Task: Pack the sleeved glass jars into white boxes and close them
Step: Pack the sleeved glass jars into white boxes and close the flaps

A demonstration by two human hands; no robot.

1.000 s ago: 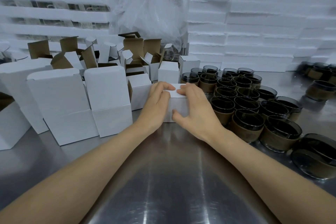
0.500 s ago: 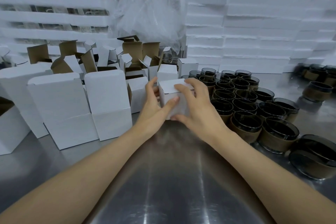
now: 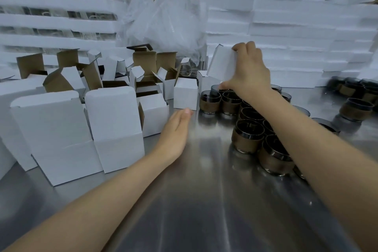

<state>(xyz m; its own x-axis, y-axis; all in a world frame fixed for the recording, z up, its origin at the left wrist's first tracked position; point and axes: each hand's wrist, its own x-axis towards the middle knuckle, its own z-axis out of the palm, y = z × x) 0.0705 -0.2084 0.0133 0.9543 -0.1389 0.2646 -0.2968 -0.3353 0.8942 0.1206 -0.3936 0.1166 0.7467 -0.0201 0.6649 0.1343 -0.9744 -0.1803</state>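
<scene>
At the left of the steel table (image 3: 184,200) a crowd of white boxes is observed: closed boxes (image 3: 114,129) stand at the near left, apparently already packed, though their contents cannot be seen. Behind them open boxes (image 3: 143,61) wait with flaps raised, brown insides showing. Just left of the jars stands one more closed small box (image 3: 185,96).

The left hand (image 3: 176,133) is seen low over the table near that small box, fingers straight and together, holding nothing; whether it touches the surface cannot be told.

Further right, the right hand (image 3: 248,71) is raised above the jars, grasping a closed white box (image 3: 221,65) between thumb below and fingers curled over its top edge, the box tilted and clear of the table. It is judged to be a finished pack on its way to being set aside.

To the right, many sleeved glass jars (image 3: 248,139) remain unpacked in a tight cluster, with more jars (image 3: 358,106) at the far right edge. Stacks of white foam slabs (image 3: 306,37) fill the background.

The task is judged partly done, with a considerable number of jars left
</scene>
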